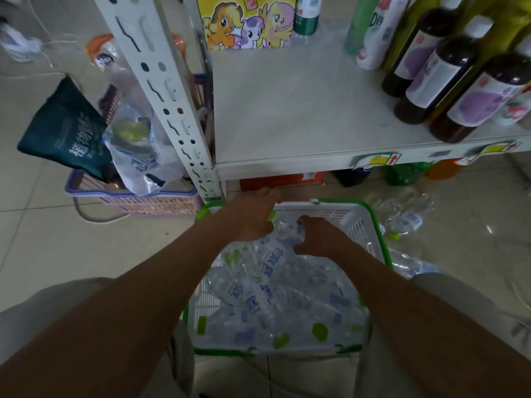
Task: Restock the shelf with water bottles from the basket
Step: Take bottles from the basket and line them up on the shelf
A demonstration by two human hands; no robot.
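Gripping a bottle (274, 254) marked 水: right hand (316, 237), left hand (253, 216) beside it.

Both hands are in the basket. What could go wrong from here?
1. The water bottles lie piled loose in the basket; the right hand seems to grip one, and pulling it may shift others.
2. Dark bottles stand near the shelf front edge; a passing arm could knock them.
3. Loose bottles on the floor beside the basket could roll underfoot.

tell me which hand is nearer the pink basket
Left. The left hand sits just right of the pink basket; the right hand is farther right, on the water bottles.
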